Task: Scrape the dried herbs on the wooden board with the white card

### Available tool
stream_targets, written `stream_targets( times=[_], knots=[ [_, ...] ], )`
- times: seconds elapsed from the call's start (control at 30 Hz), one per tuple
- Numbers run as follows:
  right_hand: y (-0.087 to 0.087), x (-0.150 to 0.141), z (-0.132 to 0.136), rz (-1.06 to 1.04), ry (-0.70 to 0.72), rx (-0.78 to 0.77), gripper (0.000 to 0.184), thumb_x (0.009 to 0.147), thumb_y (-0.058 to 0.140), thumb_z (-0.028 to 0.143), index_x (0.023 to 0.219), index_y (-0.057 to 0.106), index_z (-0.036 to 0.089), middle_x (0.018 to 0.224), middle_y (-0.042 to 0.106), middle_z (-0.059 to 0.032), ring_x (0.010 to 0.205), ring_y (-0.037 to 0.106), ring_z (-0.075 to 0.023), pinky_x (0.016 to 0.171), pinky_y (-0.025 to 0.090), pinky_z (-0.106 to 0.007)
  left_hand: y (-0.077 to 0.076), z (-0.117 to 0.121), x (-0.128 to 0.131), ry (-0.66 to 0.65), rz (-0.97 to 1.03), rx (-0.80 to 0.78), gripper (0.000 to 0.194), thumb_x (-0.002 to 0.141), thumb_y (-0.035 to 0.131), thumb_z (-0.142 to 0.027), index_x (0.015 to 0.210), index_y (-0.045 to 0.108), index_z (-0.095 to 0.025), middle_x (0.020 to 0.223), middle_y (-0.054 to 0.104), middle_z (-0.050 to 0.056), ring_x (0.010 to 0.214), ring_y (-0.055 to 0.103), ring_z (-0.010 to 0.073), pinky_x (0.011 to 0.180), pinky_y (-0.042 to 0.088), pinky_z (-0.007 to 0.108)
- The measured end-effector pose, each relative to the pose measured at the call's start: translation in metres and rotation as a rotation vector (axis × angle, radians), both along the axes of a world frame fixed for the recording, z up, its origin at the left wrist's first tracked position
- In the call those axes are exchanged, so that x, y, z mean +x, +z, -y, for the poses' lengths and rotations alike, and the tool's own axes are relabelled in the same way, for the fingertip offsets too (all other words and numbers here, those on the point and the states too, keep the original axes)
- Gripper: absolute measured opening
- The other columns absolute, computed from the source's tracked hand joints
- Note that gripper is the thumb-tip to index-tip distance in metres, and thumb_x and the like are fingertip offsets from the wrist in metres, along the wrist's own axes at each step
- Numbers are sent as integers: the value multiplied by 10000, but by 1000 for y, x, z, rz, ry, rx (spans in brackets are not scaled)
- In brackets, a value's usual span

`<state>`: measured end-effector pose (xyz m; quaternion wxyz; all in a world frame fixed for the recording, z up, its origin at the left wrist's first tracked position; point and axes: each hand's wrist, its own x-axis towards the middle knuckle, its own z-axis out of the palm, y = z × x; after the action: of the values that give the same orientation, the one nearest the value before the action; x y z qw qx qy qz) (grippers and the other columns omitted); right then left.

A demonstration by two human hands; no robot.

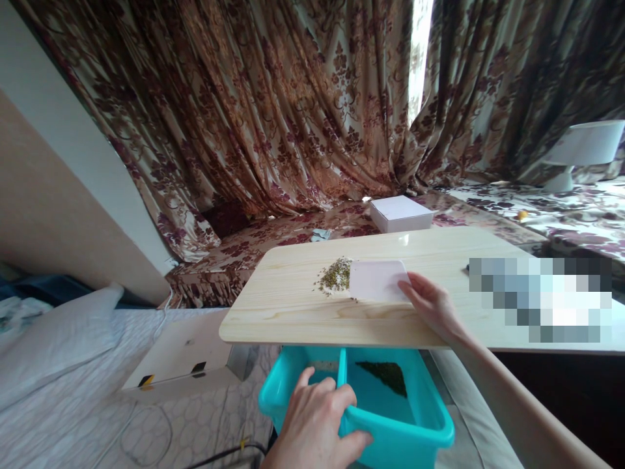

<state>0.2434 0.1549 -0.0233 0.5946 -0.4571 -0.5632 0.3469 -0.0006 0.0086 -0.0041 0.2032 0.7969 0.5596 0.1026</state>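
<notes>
One hand (433, 303) closed on white panel (375, 280)

Behind the bin (410, 448), a table (288, 320) bears grains (336, 273).

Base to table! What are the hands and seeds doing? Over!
Right hand holds white card. Left hand on blue bin. Seeds piled on table, card at their edge. Nothing seen between them.

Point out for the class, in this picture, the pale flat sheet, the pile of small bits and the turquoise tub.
Pale flat sheet (375, 279), head view: middle of its face.
Pile of small bits (336, 275), head view: its visible middle.
Turquoise tub (400, 449), head view: its outer front wall.
</notes>
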Motion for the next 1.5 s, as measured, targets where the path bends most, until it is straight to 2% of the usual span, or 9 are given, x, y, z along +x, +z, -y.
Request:
stream_targets(
  times=[0.27, 0.67, 1.07, 1.3, 1.5],
  knots=[
    [-1, 4, -1, -33, -90, 36, 301, 710, 660, 419, 898, 680, 185, 839, 730, -55, 768, 665, -205, 666, 530, -283, 2, -1, 0, 12, -2, -13, 154, 735, 668, -341, 849, 605, -259, 828, 572, -33, 947, 544, 203, 1068, 199, 453],
    [2, 4, 1, 19, -114, 40, 256, 720, 630, 386, 860, 683, 178, 789, 722, -55, 743, 660, -206, 632, 525, -276, -3, 0, -3, -4, -2, 13, 141, 744, 656, -330, 853, 602, -259, 818, 574, -35, 902, 563, 190, 1076, 177, 467],
    [1, 2, 1, 7, -80, 27, 291, 716, 643, 423, 879, 675, 184, 837, 726, -60, 773, 664, -210, 681, 532, -293, -1, 0, -2, 7, -23, -3, 137, 743, 649, -329, 853, 608, -258, 823, 581, -28, 898, 566, 196, 1076, 185, 481],
    [-2, 0, -3, 31, -9, 35, 371, 713, 642, 505, 917, 673, 196, 863, 729, -65, 812, 670, -224, 731, 539, -324, -1, 0, -2, 5, -37, 10, 127, 750, 644, -310, 855, 609, -248, 834, 593, -21, 908, 571, 198, 1077, 184, 487],
    [-2, 0, -2, 20, 52, 1, 388, 696, 657, 528, 907, 663, 202, 865, 728, -60, 785, 667, -209, 708, 536, -294, 1, 1, -6, 17, -59, 3, 141, 750, 652, -309, 866, 615, -237, 857, 612, -9, 920, 574, 210, 1068, 206, 489]
  ],
)
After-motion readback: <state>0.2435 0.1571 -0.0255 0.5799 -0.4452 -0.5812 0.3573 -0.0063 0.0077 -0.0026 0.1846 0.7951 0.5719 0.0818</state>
